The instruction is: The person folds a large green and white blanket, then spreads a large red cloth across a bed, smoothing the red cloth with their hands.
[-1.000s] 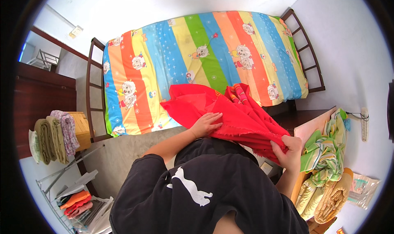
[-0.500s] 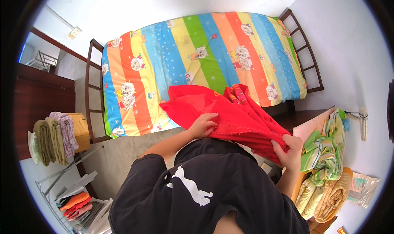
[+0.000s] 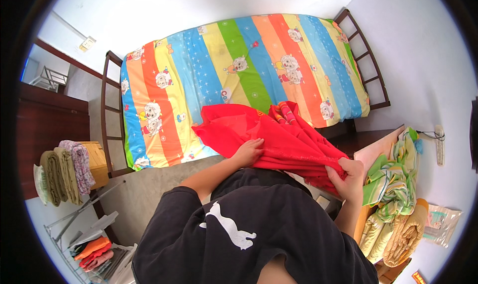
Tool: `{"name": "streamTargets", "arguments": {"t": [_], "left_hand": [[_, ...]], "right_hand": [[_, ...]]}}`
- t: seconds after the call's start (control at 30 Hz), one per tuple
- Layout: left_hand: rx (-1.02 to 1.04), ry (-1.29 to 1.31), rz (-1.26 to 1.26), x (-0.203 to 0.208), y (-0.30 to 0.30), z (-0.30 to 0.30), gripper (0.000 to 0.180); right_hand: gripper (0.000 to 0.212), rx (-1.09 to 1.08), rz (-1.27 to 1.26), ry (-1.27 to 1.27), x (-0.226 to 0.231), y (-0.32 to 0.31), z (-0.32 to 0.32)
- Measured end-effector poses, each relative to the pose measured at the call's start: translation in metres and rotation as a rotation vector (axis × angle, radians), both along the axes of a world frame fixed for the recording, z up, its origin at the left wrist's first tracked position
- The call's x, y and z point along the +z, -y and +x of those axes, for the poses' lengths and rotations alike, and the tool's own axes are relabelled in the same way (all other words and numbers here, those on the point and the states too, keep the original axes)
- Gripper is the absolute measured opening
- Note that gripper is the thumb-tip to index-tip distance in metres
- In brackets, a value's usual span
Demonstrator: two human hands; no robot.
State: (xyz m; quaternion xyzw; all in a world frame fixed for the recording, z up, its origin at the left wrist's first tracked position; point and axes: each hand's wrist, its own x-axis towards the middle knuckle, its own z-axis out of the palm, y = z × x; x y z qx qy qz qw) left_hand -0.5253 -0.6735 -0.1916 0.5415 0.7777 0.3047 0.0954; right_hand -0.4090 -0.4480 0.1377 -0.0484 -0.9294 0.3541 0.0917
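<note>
A large red cloth hangs bunched in front of my chest, over the near edge of the bed. My left hand grips its lower fold near the middle. My right hand pinches the cloth's right edge, fingers closed on the hem. A patterned striped lining shows at the top of the cloth. The bed carries a rainbow-striped sheet with cartoon animals and has dark wooden end frames.
Folded towels lie on a wooden stand at left. A wire rack with orange folded clothes sits at lower left. Green and yellow folded bedding piles on a surface at right. A power strip hangs on the right wall.
Both hands keep their grip; the red cloth has shifted only slightly, with the left hand a little further along the fold.
</note>
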Motion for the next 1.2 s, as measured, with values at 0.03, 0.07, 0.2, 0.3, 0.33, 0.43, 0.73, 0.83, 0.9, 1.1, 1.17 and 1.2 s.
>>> {"name": "streamTargets", "arguments": {"t": [0.03, 0.07, 0.2, 0.3, 0.33, 0.43, 0.73, 0.83, 0.9, 1.1, 1.17, 1.2], "left_hand": [[-0.002, 0.001, -0.001, 0.000, -0.002, 0.001, 0.021], [-0.006, 0.003, 0.003, -0.001, -0.005, 0.001, 0.022], [0.107, 0.037, 0.020, -0.007, -0.012, 0.007, 0.025], [0.221, 0.075, 0.026, -0.008, -0.012, 0.006, 0.022], [0.219, 0.075, 0.024, -0.005, -0.011, 0.004, 0.022], [0.334, 0.049, 0.091, 0.002, -0.003, -0.007, 0.022], [0.085, 0.218, 0.132, 0.032, 0.024, -0.011, 0.026], [-0.014, 0.176, 0.043, 0.030, 0.025, -0.005, 0.033], [0.002, 0.159, 0.048, 0.019, 0.021, -0.001, 0.037], [0.013, 0.141, -0.049, 0.016, 0.007, 0.005, 0.054], [0.039, 0.138, -0.110, 0.011, 0.006, 0.006, 0.057], [0.029, 0.092, -0.119, 0.011, 0.004, 0.006, 0.058]], "right_hand": [[0.007, -0.002, -0.001, 0.001, -0.001, 0.000, 0.000], [0.007, -0.002, 0.002, 0.001, -0.001, 0.000, 0.001], [0.007, -0.001, -0.006, 0.008, -0.003, 0.000, 0.002], [0.007, -0.015, -0.019, 0.007, -0.006, -0.001, 0.005], [0.007, -0.017, -0.020, 0.008, -0.007, -0.001, 0.006], [0.008, -0.042, -0.047, -0.029, -0.008, 0.000, 0.007], [0.009, -0.113, -0.102, -0.021, -0.015, -0.006, 0.010], [0.008, -0.144, -0.146, -0.011, -0.016, -0.007, 0.008], [0.008, -0.116, -0.075, 0.013, -0.020, -0.012, 0.009], [0.008, -0.111, -0.094, -0.001, -0.017, -0.012, 0.007], [0.008, -0.106, -0.103, 0.007, -0.017, -0.012, 0.008], [0.008, -0.107, -0.108, 0.016, -0.017, -0.012, 0.008]]}}
